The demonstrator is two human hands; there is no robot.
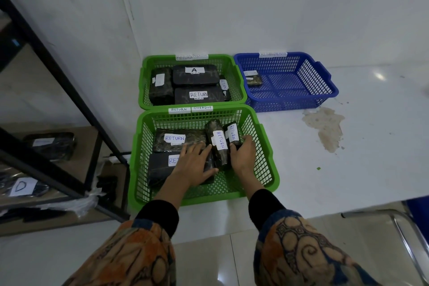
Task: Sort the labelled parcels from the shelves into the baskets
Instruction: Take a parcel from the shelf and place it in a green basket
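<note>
Black glossy wrap looks slippery, so I'd grip across the narrow sides. In the near green basket [267, 146], my right hand [242, 157] curls round the rightmost parcel [233, 133], stood on edge; my left hand [195, 165] lies outspread on the flat parcel [160, 167]. Probably light, firm.

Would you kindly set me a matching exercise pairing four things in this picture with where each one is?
Things:
1. parcel labelled A
2. parcel labelled D
3. small lone parcel
4. left hand

Places:
a. on the shelf
b. in the blue basket
c. in the far green basket
d. on a parcel in the near green basket

Pairs: 1-c, 2-a, 3-b, 4-d.
</note>
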